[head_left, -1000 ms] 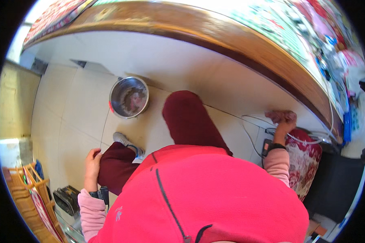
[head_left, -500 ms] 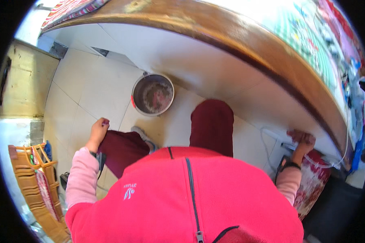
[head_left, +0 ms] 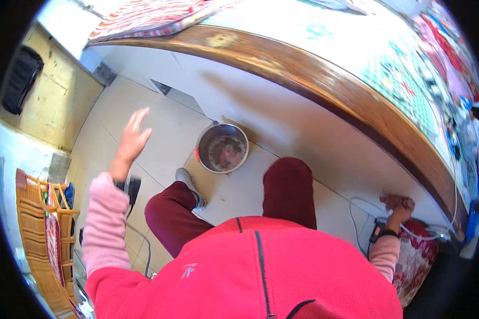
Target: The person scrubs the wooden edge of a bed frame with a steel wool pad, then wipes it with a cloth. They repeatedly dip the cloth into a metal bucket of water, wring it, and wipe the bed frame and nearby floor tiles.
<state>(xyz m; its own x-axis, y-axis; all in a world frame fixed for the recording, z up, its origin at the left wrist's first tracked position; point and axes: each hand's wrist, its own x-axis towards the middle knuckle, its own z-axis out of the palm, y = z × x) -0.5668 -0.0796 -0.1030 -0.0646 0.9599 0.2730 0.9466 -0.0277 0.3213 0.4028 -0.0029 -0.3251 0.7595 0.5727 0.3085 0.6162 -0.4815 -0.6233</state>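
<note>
On tiled floor (head_left: pixel 165 125), a bucket (head_left: pixel 205 143) stands between the left hand (head_left: pixel 130 141), fingers parted, and right hand (head_left: pixel 402 213), clutching cloth (head_left: pixel 389 201).

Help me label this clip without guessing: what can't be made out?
All in the head view:
Reddish-brown lump at the right hand: too small to identify.
Pink stuff in the bucket: too small to identify.
Right foot: hidden behind the right knee.
Clutter at far right: blurred, cut off by the rim.

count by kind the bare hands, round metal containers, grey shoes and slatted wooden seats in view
Left bare hand, right bare hand: 2
Round silvery metal container: 1
Grey shoe: 1
Orange-brown slatted wooden seat: 1
Total: 5
</note>
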